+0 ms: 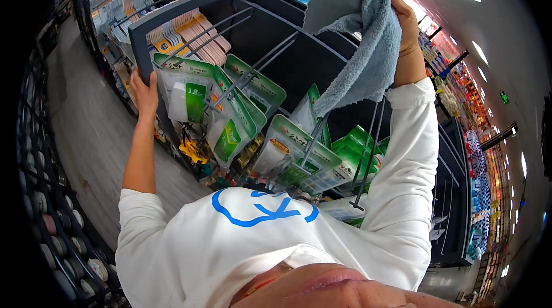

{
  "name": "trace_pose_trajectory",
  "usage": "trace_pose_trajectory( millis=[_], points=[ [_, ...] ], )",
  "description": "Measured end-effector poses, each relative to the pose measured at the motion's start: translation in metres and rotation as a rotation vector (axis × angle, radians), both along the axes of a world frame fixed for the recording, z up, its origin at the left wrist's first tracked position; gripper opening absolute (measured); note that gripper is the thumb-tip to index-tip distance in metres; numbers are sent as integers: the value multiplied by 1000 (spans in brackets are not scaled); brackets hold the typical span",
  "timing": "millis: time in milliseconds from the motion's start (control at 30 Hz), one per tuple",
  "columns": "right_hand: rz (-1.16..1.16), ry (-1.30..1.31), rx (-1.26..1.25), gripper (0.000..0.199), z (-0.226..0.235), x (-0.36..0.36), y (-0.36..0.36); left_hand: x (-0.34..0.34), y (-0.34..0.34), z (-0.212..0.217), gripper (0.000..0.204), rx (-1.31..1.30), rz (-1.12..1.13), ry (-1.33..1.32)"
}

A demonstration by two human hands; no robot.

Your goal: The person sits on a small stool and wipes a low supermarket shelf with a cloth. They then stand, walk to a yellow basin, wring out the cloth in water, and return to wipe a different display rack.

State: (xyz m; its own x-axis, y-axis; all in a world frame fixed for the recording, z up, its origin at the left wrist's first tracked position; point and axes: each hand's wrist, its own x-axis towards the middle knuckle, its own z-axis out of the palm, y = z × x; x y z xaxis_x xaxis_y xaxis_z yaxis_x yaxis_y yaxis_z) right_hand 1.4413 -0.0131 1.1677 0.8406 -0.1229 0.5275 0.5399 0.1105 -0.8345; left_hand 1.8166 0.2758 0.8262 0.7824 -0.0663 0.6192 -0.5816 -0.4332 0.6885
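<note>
A grey-blue terry cloth [372, 29] hangs in folds from my right hand [407, 29], raised at the upper right over the dark display rack [190, 6]. The cloth hides most of the fingers, and its lower end droops down near the metal hooks. My left hand [144, 92] is at the left end of the rack, against the lower part of its dark frame. Its thumb and fingers are stretched apart. Beside it, green-and-white blister packs [190, 86] hang from the hooks, with white items inside.
Long metal hooks [270, 58] stick out toward me. Rows of pale pink hanging packs [192, 35] fill the rack's far left. More green packs [299, 152] hang in front of my chest. A grey floor aisle [86, 95] runs along the left, beside a shelf of round items [57, 245].
</note>
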Motion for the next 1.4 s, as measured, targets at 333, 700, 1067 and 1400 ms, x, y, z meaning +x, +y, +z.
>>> trace_pose_trajectory(
  millis=[333, 700, 1067, 1400],
  points=[
    [100, 23, -35, 40, -11, 1, 51, -210, -29, 205, 52, -242, -1371, -26],
    [-373, 313, -235, 41, -42, -33, 53, -208, -62, 212, 27, -792, -1673, 734],
    [-416, 320, -241, 43, -53, -47, 54, -200, -76, 216, 35, -689, -1459, 578],
    [-875, 685, -1026, 54, -36, -70, 74, -212, -63, 234, 67, -510, -1225, 419]
  ],
)
